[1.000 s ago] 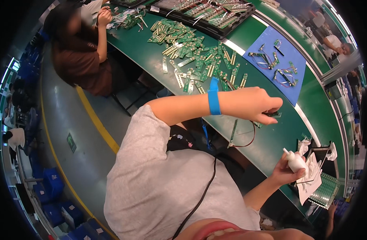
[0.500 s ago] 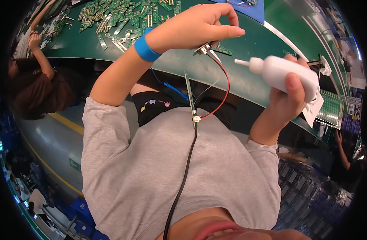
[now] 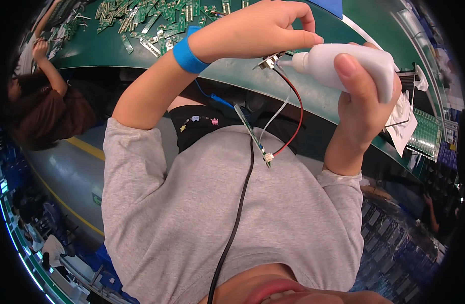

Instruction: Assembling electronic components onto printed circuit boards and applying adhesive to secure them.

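bottle, one, in the right hand; one board dangling.

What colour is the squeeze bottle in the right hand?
The squeeze bottle is white; it shows best in the current head view.

No legible text; no readable signs

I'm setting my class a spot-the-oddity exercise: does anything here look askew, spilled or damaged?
The long circuit board looks odd: it dangles at a slant from wires below the left hand, not flat on the table. The other boards lie jumbled. No spill or damage shows.
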### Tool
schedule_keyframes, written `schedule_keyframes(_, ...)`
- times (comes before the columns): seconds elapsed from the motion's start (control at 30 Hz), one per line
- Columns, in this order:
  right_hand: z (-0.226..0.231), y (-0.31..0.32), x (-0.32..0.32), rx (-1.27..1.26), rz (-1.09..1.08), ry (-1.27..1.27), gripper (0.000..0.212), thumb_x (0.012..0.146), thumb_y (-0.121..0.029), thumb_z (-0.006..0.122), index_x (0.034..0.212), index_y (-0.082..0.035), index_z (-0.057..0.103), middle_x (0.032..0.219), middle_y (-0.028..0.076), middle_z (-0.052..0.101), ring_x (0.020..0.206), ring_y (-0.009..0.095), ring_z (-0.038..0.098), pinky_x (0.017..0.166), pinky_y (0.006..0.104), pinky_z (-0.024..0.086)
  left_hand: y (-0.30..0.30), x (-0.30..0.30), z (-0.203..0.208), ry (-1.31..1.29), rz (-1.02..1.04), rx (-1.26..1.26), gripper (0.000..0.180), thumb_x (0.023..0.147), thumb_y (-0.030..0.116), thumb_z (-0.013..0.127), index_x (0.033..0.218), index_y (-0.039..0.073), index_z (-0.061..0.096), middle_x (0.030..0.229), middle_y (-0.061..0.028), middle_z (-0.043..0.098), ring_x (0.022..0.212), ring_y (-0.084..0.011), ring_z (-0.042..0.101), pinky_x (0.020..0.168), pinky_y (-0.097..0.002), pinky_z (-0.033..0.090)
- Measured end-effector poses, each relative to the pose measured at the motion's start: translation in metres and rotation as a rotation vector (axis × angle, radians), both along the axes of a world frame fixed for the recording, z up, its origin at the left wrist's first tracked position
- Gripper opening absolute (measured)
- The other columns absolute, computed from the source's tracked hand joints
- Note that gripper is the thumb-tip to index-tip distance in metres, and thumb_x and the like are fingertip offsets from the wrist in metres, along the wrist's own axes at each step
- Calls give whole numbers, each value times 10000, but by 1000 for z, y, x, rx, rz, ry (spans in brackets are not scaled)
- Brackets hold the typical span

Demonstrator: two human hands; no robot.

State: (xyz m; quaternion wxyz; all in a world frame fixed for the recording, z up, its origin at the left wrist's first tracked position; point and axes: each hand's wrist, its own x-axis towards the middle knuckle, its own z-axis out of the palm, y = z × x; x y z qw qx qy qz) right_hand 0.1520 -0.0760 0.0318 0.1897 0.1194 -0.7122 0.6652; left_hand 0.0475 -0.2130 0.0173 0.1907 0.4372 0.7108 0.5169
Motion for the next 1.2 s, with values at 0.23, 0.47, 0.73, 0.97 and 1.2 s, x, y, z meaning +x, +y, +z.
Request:
schedule_keyframes(0.23, -5, -11, -3, 75, -101, -67, 254, 635, -141, 680, 740, 67, 579, 662, 55, 534, 580, 93, 481, 521, 197, 349, 1, -3, -5, -19, 16, -103, 249, 800, 260, 533, 827, 14, 501, 638, -83, 522, 582, -135, 478, 539, -264, 389)
schedule_keyframes(0.47, -14, -12, -7, 219, -87, 44, 220, 672, -149, 686, 754, 38, 604, 653, 42, 563, 555, 86, 489, 517, 190, 359, 0, -3, -13, -32, 62, -46, 255, 802, 260, 530, 828, 8, 500, 652, -92, 537, 603, -143, 505, 559, -263, 404)
schedule_keyframes(0.73, -18, -9, -11, 274, -99, 106, 194, 678, -138, 693, 750, 19, 605, 649, 25, 559, 560, 67, 491, 506, 178, 361, 1, -3, -17, -39, 73, -28, 255, 802, 248, 539, 816, -3, 498, 639, -85, 540, 573, -126, 499, 522, -250, 398)
schedule_keyframes(0.97, -16, 5, -9, 81, -114, 38, 156, 696, -119, 664, 761, 11, 608, 673, 58, 614, 600, 83, 565, 540, 182, 437, -2, -2, -7, -250, 92, -124, 237, 816, 253, 533, 834, 21, 490, 584, -21, 498, 487, -57, 435, 445, -205, 342)
schedule_keyframes(1.2, -46, 53, -21, -424, 130, -65, 457, 725, -341, 548, 890, 83, 504, 917, 208, 515, 751, 241, 502, 577, 260, 427, -4, 1, -7, -329, -38, -8, 215, 807, 199, 564, 893, 39, 449, 508, 47, 416, 445, -16, 347, 414, -172, 257)
